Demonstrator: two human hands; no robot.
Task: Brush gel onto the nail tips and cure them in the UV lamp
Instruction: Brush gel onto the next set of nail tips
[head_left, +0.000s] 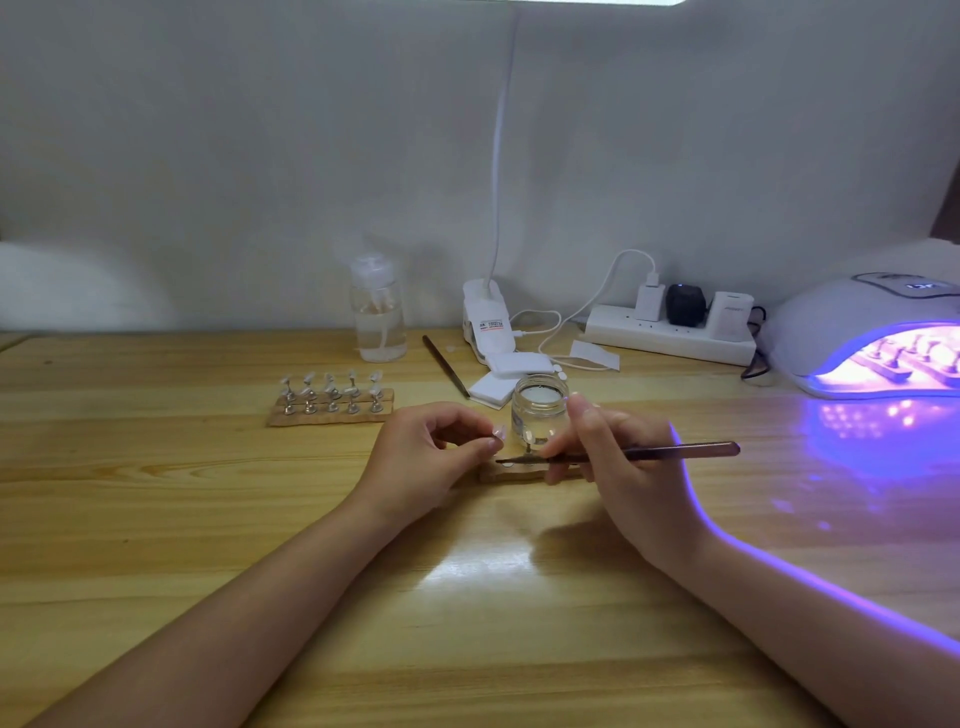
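My left hand (436, 457) pinches a small clear nail tip (500, 432) between thumb and fingers. My right hand (618, 467) grips a thin dark gel brush (675, 451), its tip pointing left, close under the nail tip. A wooden stand (511, 473) lies just beneath both hands, mostly hidden. An open glass gel jar (539, 410) stands right behind the hands. A second wooden stand (330, 408) with several nail tips on metal pegs sits to the left. The white UV lamp (852, 332) glows violet at the right, with another stand of tips (904, 364) inside.
A clear pump bottle (378, 312) stands at the back. A white clip lamp (485, 322), cables, power strip (670, 332), white pads (498, 382) and a spare brush (445, 366) crowd the back centre. The wooden table (156, 493) runs to a grey wall.
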